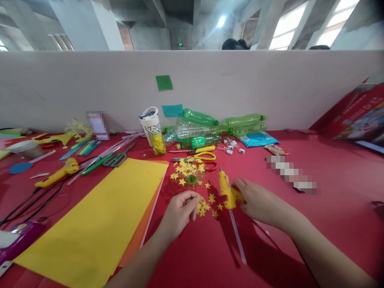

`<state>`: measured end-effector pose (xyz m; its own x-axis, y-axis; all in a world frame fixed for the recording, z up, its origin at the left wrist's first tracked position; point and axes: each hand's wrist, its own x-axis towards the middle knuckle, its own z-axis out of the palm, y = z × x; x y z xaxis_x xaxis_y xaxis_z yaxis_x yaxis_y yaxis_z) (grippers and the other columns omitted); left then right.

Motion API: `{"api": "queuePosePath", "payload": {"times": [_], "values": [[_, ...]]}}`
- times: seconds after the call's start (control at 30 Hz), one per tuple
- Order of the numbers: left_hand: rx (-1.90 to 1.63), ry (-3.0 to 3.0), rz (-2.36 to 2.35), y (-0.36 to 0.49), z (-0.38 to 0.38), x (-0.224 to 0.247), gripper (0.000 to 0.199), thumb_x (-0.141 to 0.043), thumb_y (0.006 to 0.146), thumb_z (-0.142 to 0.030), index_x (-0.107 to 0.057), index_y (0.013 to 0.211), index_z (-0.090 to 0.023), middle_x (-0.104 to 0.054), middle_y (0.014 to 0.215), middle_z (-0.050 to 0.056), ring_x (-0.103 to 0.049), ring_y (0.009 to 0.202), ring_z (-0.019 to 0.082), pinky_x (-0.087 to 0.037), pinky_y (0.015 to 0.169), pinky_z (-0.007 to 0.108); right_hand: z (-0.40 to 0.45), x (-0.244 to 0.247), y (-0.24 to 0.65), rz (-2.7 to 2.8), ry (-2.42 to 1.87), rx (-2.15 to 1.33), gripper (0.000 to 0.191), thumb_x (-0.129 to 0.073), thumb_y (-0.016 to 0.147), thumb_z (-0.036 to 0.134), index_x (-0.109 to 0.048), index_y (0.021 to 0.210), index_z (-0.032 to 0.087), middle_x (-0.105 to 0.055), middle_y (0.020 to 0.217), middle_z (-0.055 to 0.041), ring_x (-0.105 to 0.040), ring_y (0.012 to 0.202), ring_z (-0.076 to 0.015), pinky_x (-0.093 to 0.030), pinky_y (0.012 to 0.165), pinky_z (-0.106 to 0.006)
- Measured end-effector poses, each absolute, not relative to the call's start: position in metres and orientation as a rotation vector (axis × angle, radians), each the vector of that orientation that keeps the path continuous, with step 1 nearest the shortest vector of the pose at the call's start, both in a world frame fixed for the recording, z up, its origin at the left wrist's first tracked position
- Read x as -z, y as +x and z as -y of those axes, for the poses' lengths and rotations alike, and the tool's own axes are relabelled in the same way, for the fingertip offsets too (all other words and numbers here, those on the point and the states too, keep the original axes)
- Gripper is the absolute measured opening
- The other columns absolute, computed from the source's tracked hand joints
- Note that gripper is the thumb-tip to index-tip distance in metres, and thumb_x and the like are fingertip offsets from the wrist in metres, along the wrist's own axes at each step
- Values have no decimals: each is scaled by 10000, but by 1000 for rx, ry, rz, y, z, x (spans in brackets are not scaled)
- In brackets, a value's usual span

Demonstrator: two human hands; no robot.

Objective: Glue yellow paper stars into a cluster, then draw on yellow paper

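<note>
The yellow glue gun (229, 197) sits in the right hand (255, 199), whose fingers are closed around its handle. Its nozzle points away from the person, leaning slightly left; the long axis runs on back toward the person through a clear glue stick (238, 237) jutting from the rear, nearer than the right fingers. The gun's body lies just left of those fingers and well apart from the left ones.

The left hand (181, 211) has its fingers curled toward the thumb; whether they pinch anything, I cannot tell. Loose yellow stars (212, 198) lie between the two hands, some just beside the left fingertips. Just beyond these fingers is a clear plastic piece with a green centre (191, 179), with more stars heaped about its far side; how many are inside is unclear.

Yellow paper (96, 224) lies left of the left fingers. Farther beyond them stand a white patterned cup (152, 129) with something blue at its mouth, and green bottles (199, 117) lying on their sides. Far left, a cup (27, 149) shows brown through its wall.
</note>
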<state>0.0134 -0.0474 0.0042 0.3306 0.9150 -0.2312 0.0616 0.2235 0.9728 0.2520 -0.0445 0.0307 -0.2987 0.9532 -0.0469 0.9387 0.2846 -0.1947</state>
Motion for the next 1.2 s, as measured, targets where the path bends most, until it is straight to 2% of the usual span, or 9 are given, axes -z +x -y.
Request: {"api": "queuePosePath", "payload": {"times": [0.13, 0.2, 0.33, 0.67, 0.8, 0.97, 1.1, 1.2], "values": [[-762, 1169, -1063, 17, 49, -5, 203, -510, 817, -359, -535, 744, -172, -447, 410, -82, -255, 333, 37, -169, 367, 178, 49, -49, 242, 2173, -1653, -335, 131, -507, 702, 131, -423, 777, 199, -521, 733, 0, -465, 583, -130, -262, 511, -235], [-762, 1141, -1071, 19, 50, -4, 189, -518, 808, -347, -539, 751, -168, -444, 405, -81, -272, 338, 39, -165, 366, 178, 55, -52, 225, 2115, -1452, -484, 168, -519, 724, 175, -360, 683, 209, -473, 647, 22, -425, 542, -117, -264, 497, -224], [-744, 1150, -1050, 23, 53, -2, 193, -516, 804, -333, -574, 755, -155, -432, 386, -79, -268, 328, 42, -168, 369, 191, 66, -41, 196, 2041, -1234, -665, 171, -525, 714, 169, -361, 689, 211, -464, 649, 27, -407, 537, -109, -277, 493, -215], [-775, 1286, -994, 27, 59, -2, 220, -537, 813, -329, -604, 704, -149, -447, 435, -61, -355, 413, 59, -242, 430, 194, 70, -25, 192, 1954, -1196, -742, 156, -516, 687, 107, -405, 728, 209, -474, 667, 32, -420, 554, -111, -307, 501, -215], [-797, 1179, -963, 26, 57, 0, 186, -567, 792, -326, -552, 695, -168, -424, 427, -79, -337, 377, 48, -219, 399, 181, 70, -26, 194, 1871, -1201, -740, 122, -527, 717, 150, -420, 722, 209, -466, 660, 32, -439, 559, -115, -332, 499, -213], [-860, 1141, -1048, 22, 53, -6, 169, -558, 789, -332, -523, 719, -182, -424, 435, -83, -341, 376, 48, -213, 383, 166, 65, -29, 198, 1906, -1190, -581, 132, -533, 748, 199, -429, 666, 203, -492, 639, 23, -503, 574, -127, -367, 526, -221], [-871, 1248, -1126, 17, 51, -7, 152, -514, 811, -332, -528, 762, -189, -422, 457, -81, -357, 395, 64, -277, 418, 177, 62, -28, 202, 1939, -1220, -555, 93, -546, 732, 194, -463, 691, 197, -533, 667, 10, -509, 563, -127, -368, 518, -224], [-840, 1584, -1221, 13, 51, -5, 120, -497, 820, -297, -543, 780, -194, -509, 568, -41, -468, 515, 103, -358, 509, 208, 60, -31, 206, 1970, -1211, -586, 97, -551, 729, 196, -461, 694, 197, -541, 694, 0, -528, 615, -143, -386, 559, -236]]}}
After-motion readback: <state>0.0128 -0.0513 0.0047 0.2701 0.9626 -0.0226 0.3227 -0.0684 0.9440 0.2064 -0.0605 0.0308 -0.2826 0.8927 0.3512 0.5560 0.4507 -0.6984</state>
